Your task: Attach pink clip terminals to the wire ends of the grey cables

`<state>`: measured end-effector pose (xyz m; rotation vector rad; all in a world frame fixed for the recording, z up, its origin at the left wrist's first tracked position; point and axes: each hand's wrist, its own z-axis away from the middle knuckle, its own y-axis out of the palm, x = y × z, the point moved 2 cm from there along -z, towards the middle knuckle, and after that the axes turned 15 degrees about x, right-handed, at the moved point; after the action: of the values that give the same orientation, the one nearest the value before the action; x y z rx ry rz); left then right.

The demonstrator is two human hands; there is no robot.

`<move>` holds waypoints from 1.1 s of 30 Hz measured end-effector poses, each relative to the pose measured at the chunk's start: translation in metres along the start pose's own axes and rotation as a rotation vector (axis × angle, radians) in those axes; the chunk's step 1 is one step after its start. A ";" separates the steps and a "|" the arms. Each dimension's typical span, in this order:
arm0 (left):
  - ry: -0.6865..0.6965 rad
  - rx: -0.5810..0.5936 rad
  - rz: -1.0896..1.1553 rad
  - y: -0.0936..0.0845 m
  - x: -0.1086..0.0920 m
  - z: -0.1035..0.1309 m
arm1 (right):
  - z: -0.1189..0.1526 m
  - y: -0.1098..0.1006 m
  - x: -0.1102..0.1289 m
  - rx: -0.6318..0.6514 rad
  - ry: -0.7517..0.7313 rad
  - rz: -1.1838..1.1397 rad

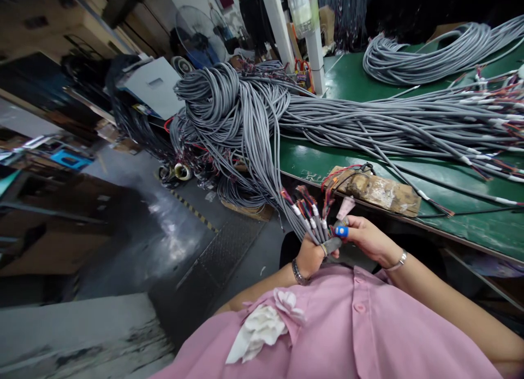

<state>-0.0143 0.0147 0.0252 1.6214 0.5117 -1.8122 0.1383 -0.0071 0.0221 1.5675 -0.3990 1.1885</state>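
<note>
My left hand (313, 256) is closed round a bundle of grey cables (314, 226) whose ends show white bands and fanned coloured wires. Grey coverings sit on some of its fingers. Close beside it on the right, my right hand (364, 236) has its thumb and fingers pinched together near the wire ends, with a blue band (341, 232) on a digit. A small pale pink piece (346, 208) sticks up at these fingertips; whether they grip it or a wire is too small to tell. The bundle runs up to the larger cable pile (254, 112).
On the green table (470, 226) lie long grey cables (380, 117), a coiled bundle (434, 54) and a worn wooden block (380, 192) at the near edge. A white post (315, 62) rises behind. A fan (198, 35) and grey box (153, 87) stand further left.
</note>
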 end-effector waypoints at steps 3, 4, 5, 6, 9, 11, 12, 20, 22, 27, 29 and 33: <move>-0.073 0.068 0.005 0.000 -0.001 -0.002 | 0.000 0.005 0.001 0.056 0.019 0.066; -0.082 0.062 0.014 0.000 0.000 -0.002 | 0.002 0.004 0.001 0.030 0.009 0.100; -0.082 0.043 0.027 -0.001 0.001 -0.003 | 0.004 0.001 0.001 -0.012 -0.003 0.138; -0.075 0.013 0.043 -0.002 0.003 -0.003 | 0.006 -0.003 0.001 -0.054 -0.015 0.171; -0.028 -0.096 0.087 -0.006 0.008 -0.004 | 0.014 -0.011 -0.002 -0.082 -0.017 0.208; 0.002 -0.134 0.112 -0.008 0.009 -0.004 | 0.017 -0.012 -0.004 -0.063 -0.007 0.208; 0.015 -0.139 0.124 -0.008 0.010 -0.005 | 0.018 -0.011 -0.005 -0.078 -0.011 0.217; 0.019 -0.087 0.099 -0.005 0.010 -0.002 | 0.008 -0.009 -0.009 -0.248 -0.078 0.126; 0.041 -0.131 0.112 -0.006 0.007 -0.001 | 0.007 -0.011 -0.013 -0.235 -0.083 0.048; 0.055 -0.215 0.143 -0.006 0.004 -0.003 | 0.010 -0.008 -0.016 -0.173 -0.087 0.034; 0.051 -0.199 0.140 -0.005 0.007 -0.004 | 0.010 -0.002 -0.012 -0.189 -0.106 0.094; 0.014 -0.099 0.125 -0.004 0.011 -0.004 | 0.005 0.009 -0.009 -0.184 -0.103 0.099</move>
<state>-0.0144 0.0177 0.0138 1.5651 0.4876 -1.6593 0.1297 -0.0175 0.0194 1.4660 -0.6426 1.1155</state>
